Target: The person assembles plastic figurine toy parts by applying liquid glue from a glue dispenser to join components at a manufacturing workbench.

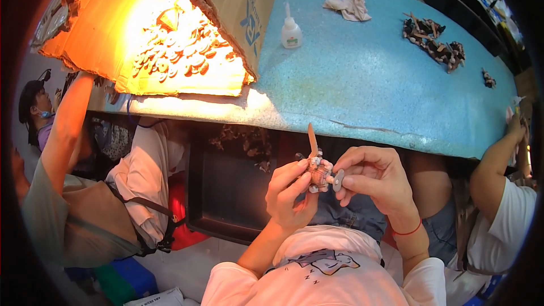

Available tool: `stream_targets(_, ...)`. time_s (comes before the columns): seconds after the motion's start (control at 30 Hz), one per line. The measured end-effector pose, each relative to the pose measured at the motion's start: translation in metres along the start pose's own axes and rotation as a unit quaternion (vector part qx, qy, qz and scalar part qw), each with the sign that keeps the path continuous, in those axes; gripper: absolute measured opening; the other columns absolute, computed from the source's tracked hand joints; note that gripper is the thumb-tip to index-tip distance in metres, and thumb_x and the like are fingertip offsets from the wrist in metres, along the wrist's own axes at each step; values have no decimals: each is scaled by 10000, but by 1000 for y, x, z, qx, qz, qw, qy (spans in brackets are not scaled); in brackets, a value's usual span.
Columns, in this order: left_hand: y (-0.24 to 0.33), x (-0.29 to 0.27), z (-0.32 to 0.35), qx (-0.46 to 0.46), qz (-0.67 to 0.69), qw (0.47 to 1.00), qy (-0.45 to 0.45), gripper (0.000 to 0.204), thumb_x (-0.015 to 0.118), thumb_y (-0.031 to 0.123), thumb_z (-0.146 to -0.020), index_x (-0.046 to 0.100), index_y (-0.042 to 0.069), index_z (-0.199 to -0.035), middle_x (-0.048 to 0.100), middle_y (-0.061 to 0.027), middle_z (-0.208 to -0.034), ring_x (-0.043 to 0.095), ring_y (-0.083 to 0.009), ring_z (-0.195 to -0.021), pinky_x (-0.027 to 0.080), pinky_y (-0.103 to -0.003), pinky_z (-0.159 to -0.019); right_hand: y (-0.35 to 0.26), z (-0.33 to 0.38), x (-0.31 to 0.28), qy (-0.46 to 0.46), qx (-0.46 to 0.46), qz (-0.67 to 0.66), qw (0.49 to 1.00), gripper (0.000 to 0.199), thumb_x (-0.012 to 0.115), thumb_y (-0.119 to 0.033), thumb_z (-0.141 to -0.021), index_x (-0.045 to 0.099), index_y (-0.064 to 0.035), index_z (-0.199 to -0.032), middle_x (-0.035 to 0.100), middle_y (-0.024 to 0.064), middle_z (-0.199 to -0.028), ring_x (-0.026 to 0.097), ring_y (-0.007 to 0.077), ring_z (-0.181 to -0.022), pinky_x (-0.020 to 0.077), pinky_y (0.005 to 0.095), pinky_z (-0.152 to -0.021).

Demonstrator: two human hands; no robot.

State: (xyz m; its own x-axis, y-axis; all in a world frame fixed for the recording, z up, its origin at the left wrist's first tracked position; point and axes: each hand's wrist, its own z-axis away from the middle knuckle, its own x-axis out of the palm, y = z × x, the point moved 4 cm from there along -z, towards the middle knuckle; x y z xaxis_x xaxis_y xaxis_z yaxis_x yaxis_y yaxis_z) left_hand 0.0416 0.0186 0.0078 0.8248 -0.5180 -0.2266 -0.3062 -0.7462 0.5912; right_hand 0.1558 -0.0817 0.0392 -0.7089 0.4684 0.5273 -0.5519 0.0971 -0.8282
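Above my lap, my left hand (290, 195) pinches a small painted figurine (319, 174), brownish with pale and pink parts. A flat brown strip (313, 139) sticks up from its top. With thumb and fingers closed, my right hand (377, 180) holds a small grey disc (339, 180) against the figurine's right side. A short pale peg seems to join the disc to it, though I cannot tell whether they are fixed together. Beyond my hands, a white squeeze bottle (291, 33) with a thin nozzle stands upright on the blue table (351, 68).
At the left, a brightly lit cardboard box (226, 0) shelters many small parts (181, 45). A crumpled cloth (350, 7) and dark figurine clusters (436, 42) lie on the table. A black tray (221, 192) with small pieces sits below its edge. Co-workers sit on both sides.
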Motion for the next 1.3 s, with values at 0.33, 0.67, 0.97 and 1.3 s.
stream_targets(0.33, 2, -7, -2, 27, -26, 999, -11, 403, 669, -131, -624, 508, -10, -974, 508, -182, -1014, 591, -288, -851, 527, -339, -723, 4, -4, 11, 31, -10, -33, 999, 326, 580, 93, -730, 407, 1, -991, 555, 110, -836, 591, 138, -657, 521, 255, -497)
stream_targets(0.67, 2, -11, -1, 17, 1, 1000, -7, 416, 638, -161, -637, 507, 2, -997, 472, -201, -1066, 588, -287, -848, 533, -328, -705, 11, -5, 19, 45, -34, -42, 998, 331, 563, 109, -721, 363, -27, -946, 522, 95, -828, 561, 118, -640, 491, 235, -445)
stream_targets(0.97, -2, -7, -6, -229, 323, 918, -9, 411, 517, -111, -699, 471, -26, -1099, 333, -305, -1262, 465, -346, -1116, 444, -394, -885, 13, -6, 21, 89, -112, 7, 990, 327, 544, 111, -717, 344, -13, -944, 488, 112, -864, 547, 119, -688, 504, 241, -450)
stream_targets(1.3, 5, -10, -12, -240, 269, 933, -9, 431, 582, -49, -681, 460, -34, -1094, 412, -304, -1220, 448, -327, -1150, 375, -421, -937, 22, -1, 20, 94, -150, 42, 983, 367, 515, 150, -699, 325, -10, -969, 474, 126, -899, 558, 142, -743, 526, 249, -502)
